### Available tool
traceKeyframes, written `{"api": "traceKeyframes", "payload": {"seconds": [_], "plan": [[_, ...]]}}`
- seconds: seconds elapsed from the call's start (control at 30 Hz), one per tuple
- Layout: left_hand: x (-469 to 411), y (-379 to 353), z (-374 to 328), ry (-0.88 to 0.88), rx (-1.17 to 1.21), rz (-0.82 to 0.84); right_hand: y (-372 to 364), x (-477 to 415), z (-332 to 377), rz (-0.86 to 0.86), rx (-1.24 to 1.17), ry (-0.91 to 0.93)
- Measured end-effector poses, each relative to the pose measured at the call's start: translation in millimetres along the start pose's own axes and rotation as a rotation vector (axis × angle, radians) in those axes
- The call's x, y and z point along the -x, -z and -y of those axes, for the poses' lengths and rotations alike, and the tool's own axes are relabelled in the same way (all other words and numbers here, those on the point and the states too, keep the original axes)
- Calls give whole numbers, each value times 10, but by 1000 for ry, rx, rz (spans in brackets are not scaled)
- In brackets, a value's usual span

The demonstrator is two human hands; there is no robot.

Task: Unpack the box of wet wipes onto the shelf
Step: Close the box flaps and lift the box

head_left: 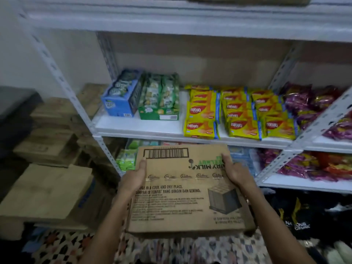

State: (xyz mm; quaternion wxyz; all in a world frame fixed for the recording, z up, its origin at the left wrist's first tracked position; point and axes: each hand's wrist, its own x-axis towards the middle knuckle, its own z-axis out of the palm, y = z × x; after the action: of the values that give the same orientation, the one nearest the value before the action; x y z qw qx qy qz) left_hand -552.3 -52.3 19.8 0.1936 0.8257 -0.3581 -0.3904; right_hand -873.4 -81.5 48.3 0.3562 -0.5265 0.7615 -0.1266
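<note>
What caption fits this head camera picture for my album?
Two hands, left and right, hold a closed cardboard box before snack-filled shelves.

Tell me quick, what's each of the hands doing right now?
Left hand: closed on the left edge of the cardboard box, thumb on top.
Right hand: closed on the box's right edge, thumb on top.

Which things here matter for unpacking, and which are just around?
Job:
- brown printed cardboard box, held by left hand and right hand
- white metal shelf

Just around:
- yellow Nabati wafer packs
- blue biscuit carton
- green biscuit carton
- purple snack bags
- flattened brown cartons
</note>
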Motion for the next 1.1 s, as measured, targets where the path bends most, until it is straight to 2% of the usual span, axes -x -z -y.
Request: {"api": "traceKeyframes", "payload": {"seconds": [0.13, 0.23, 0.5, 0.63, 0.9, 1.1], "plan": [[173, 335, 99, 65, 84, -127, 39, 13, 414, 50, 49, 84], [210, 565, 448, 160, 193, -204, -154, -45, 739, 96, 77, 166], [547, 1356, 1161, 315, 243, -410, -1150, 62, 1692, 243, 163, 392], [466, 1930, 1676, 388, 311, -500, -1801, 288, 2346, 332, 192, 428], [221, 2771, 2272, 453, 350, -552, -2741, 479, 3238, 382, 169, 476], [-168, 3141, 2539, 506, 353, -570, -3255, 403, 3750, 397, 276, 497]]}}
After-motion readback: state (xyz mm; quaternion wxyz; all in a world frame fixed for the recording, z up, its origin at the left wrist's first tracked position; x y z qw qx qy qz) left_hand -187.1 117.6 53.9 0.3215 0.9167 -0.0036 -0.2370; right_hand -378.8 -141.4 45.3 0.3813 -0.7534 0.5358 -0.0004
